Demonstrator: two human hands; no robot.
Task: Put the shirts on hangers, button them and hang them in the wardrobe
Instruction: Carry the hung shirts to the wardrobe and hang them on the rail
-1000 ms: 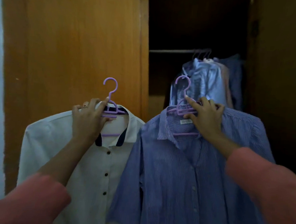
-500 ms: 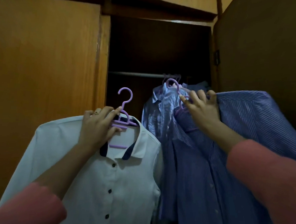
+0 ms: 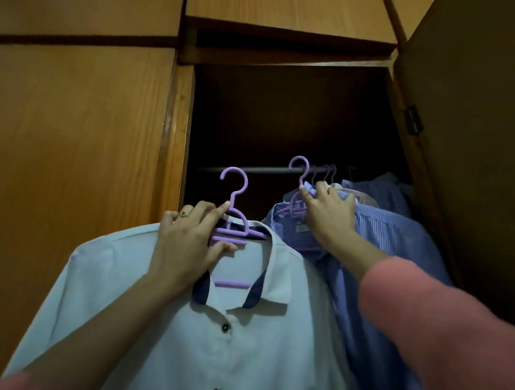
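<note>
Wooden wardrobe (image 3: 175, 148) holds hung shirts (image 3: 381, 192).

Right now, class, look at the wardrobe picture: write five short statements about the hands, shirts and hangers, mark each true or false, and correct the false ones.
1. The left hand grips the purple hanger that carries the white shirt. True.
2. The white shirt's hanger is hooked on the rail. False: its hook stands free, left of and below the rail.
3. The right hand holds the hanger of the blue striped shirt. True.
4. The white shirt has white buttons. False: they are dark.
5. The rail is bare. False: several hanger hooks already hang there.
</note>
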